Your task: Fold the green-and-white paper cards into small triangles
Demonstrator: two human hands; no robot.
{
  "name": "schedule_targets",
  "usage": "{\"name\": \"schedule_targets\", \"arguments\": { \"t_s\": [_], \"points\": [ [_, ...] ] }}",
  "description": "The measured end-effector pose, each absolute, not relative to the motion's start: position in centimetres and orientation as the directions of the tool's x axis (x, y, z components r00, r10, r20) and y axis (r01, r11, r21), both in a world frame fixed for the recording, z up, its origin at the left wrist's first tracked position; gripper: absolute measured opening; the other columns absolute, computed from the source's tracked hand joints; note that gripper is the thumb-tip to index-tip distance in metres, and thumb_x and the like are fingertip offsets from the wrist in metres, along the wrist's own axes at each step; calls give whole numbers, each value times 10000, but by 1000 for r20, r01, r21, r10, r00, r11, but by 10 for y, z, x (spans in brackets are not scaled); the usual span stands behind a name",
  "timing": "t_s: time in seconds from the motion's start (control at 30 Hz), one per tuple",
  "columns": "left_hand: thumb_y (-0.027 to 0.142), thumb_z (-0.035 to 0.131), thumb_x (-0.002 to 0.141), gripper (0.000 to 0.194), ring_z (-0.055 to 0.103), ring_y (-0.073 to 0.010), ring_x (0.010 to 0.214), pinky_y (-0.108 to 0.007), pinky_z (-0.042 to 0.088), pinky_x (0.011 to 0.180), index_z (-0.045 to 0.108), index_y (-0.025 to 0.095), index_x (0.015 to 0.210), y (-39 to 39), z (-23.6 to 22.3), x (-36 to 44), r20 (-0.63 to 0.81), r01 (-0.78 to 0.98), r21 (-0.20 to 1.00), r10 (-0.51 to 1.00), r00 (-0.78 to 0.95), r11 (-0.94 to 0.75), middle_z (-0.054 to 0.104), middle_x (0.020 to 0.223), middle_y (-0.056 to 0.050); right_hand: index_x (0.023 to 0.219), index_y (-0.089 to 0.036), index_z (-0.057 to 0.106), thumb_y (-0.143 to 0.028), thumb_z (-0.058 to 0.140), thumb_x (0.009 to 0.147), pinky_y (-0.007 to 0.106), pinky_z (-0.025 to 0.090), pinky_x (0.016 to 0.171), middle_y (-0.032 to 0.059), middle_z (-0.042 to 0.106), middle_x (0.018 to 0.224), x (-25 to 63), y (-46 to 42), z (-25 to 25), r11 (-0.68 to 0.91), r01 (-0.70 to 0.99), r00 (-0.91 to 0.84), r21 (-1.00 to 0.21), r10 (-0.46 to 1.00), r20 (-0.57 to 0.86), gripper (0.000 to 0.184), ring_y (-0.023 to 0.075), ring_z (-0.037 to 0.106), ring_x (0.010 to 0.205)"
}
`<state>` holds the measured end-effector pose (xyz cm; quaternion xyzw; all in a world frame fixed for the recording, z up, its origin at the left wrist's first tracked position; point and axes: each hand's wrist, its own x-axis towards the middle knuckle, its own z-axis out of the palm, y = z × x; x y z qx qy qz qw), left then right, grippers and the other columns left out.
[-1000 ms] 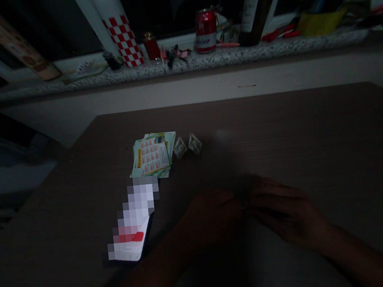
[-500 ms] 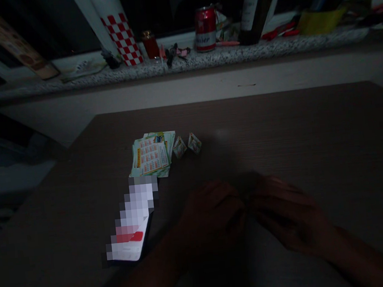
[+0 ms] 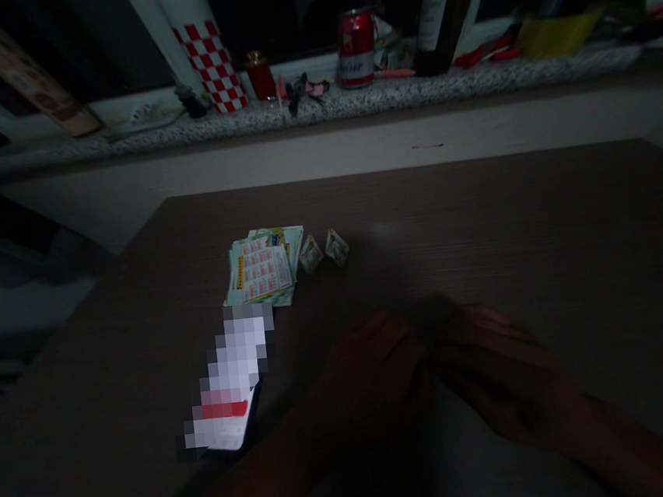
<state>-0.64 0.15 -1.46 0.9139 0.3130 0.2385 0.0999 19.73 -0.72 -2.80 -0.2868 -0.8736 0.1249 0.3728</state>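
Observation:
Low over the dark wooden table, my left hand (image 3: 382,372) is closed, its fingers curled in toward the right. Close beside it, my right hand (image 3: 505,376) is closed too, fingertips pressed together and pointing at the left one. Whatever sits between the fingers is hidden by the hands and the dim light. Beyond the left hand stand two small folded paper pieces, a left folded piece (image 3: 311,255) and a right folded piece (image 3: 337,248). Left of them lies a loose stack of printed paper tickets (image 3: 263,269). A lit phone (image 3: 228,391), partly blurred, lies near my left forearm.
The table (image 3: 517,223) meets a pale wall below a granite window sill (image 3: 179,130). Along the sill stand a red-and-white checked bottle (image 3: 214,64), a red can (image 3: 355,49), a dark bottle (image 3: 433,31), a small red jar (image 3: 259,77) and a yellow container (image 3: 560,33).
Both hands stay close together with fingers closed. My left hand has turned slightly and shifted a little to the right. The papers and phone have not moved.

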Motion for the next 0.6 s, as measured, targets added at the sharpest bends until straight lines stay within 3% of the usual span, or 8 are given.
{"name": "schedule_targets", "arguments": {
  "t_s": [0.43,0.6],
  "points": [
    [185,432,932,144,505,-174,827,-317,423,748,559,133,889,3,-4,-9,281,529,393,646,710,-752,595,904,-67,939,-193,610,-44,607,790,394,508,727,36,671,776,197,-7,-22,791,417,-505,-447,611,610,211,194,632,731],
    [214,471,928,109,512,-169,841,-318,422,776,546,144,893,4,-6,-11,327,502,437,651,685,-747,605,904,-54,955,-184,601,-37,621,775,412,507,769,44,673,816,199,-6,-23,796,413,-492,-443,604,627,233,201,637,768]
  ]
}}
